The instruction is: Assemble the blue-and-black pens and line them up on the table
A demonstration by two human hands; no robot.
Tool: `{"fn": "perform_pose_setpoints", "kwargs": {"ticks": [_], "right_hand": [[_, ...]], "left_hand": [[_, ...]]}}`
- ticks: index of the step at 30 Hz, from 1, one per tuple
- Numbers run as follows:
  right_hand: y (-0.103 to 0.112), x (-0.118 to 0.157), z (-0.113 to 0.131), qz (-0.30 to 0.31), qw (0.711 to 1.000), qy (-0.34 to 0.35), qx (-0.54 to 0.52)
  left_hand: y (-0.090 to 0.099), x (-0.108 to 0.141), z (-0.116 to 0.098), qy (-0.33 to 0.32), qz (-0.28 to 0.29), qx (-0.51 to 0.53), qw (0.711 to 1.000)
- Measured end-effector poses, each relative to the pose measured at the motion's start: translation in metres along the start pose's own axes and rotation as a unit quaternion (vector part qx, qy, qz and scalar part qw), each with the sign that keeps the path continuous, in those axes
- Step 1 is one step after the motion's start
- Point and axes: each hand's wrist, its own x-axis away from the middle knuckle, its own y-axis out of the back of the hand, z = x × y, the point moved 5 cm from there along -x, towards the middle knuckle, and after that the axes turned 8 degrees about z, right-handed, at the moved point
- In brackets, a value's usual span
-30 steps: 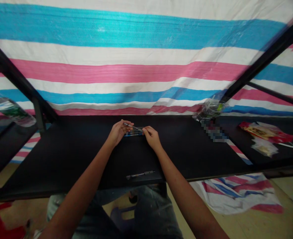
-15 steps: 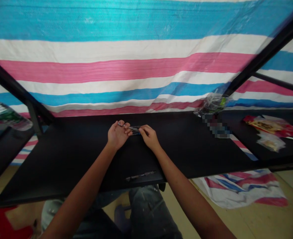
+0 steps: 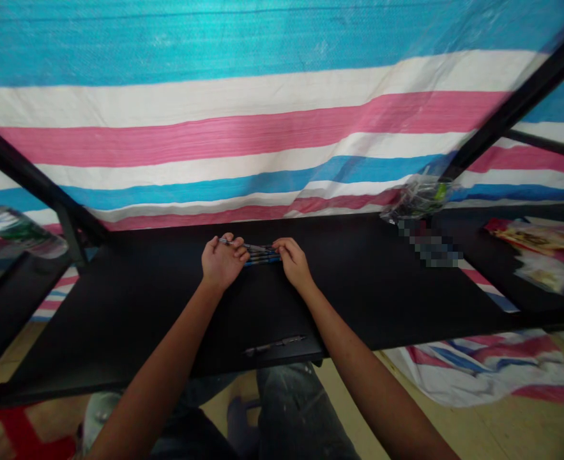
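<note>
Several pens lie side by side between my two hands, just above or on the black table; I cannot tell which. My left hand, palm turned up, has its fingers curled round their left ends, and one clear pen slants across its fingertips. At the right ends, the thumb and fingers of my right hand pinch the pens. One more pen, dark and clear, rests alone near the table's front edge, below my hands.
A black table spans the view before a striped sheet. To the left a plastic bottle lies tilted. Toward the right are a clear plastic bag and red packaging. Black metal bars slope up at both sides.
My hands have drawn slightly apart, and more of the pens' length shows between them. The view has shifted a little. The lone pen stays at the table's front edge.
</note>
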Motion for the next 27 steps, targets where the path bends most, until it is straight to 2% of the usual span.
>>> {"fn": "perform_pose_setpoints", "kwargs": {"ticks": [5,9,14,19,22,27], "right_hand": [[0.016,-0.001,-0.012,-0.101,0.993,-0.021,0.05],[0.023,-0.001,-0.027,-0.153,0.985,-0.061,0.057],[0.028,0.002,-0.046,-0.209,0.971,-0.109,0.048],[0.028,0.004,-0.056,-0.21,0.968,-0.132,0.031],[0.027,0.004,-0.057,-0.206,0.969,-0.131,0.03],[0.029,0.005,-0.054,-0.233,0.963,-0.131,0.023]], "left_hand": [[0.0,0.0,-0.002,0.003,-0.01,0.107,0.994],[0.002,-0.001,-0.001,-0.005,-0.012,0.11,0.994],[0.001,0.0,0.0,-0.003,0.014,0.117,0.993],[0.001,0.0,0.003,0.011,0.013,0.118,0.993],[0.003,0.0,0.002,0.001,0.006,0.113,0.994],[0.004,0.001,-0.001,-0.012,0.004,0.111,0.994]]}}
